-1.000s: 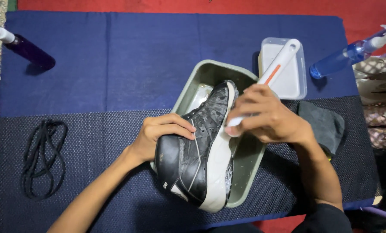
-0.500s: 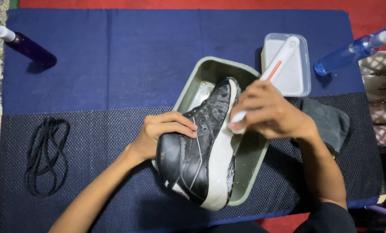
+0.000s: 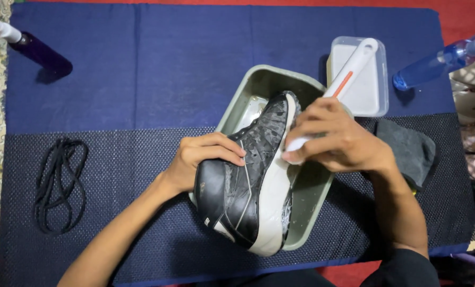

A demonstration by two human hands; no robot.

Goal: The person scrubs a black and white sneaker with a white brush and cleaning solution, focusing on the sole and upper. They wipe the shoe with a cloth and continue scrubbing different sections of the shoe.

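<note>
Over the grey-green basin (image 3: 237, 103), which sits on the dark mat covering my desk (image 3: 142, 64), I hold a black sneaker (image 3: 248, 175) on its side, toe pointing away from me and the pale sole turned toward my right. My left hand (image 3: 200, 159) has its grip wrapped over the upper near the collar, fingers lying across the wet leather and thumb tucked beneath, so that hand is closed on the shoe. My right hand (image 3: 338, 141) has its grip closed round the lower end of a white brush (image 3: 349, 72) with an orange stripe, its handle slanting up past a clear plastic tub (image 3: 381, 79); the bristle end is hidden under my fingers against the sole edge. I judge the shoe light but awkward: the upper is soft and gives under pressure, the sole is stiff, and the wet sheen makes both slippery, so the firmest hold is at the heel and collar, where the shape is rigid. Beside my right wrist lies a dark cloth (image 3: 407, 149). Black laces (image 3: 59, 183) lie coiled well apart on the left, a purple bottle (image 3: 38, 50) rests in the far left corner, and a blue spray bottle (image 3: 439, 61) lies at the far right.
</note>
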